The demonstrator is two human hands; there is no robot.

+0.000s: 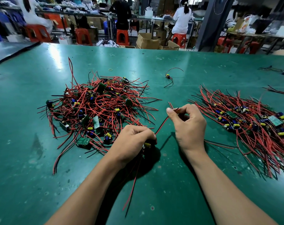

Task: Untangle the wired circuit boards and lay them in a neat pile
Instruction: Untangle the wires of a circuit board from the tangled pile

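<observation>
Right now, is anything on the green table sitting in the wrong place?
Yes. One wired board lies alone on the table, beyond the gap between the tangled heap and the neat pile. A small yellow rubber band also lies loose behind the heap.

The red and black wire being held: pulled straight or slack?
Pulled straight. The red and black wire runs in a straight line from the left-hand grip up to the pinching right-hand grip.
</observation>
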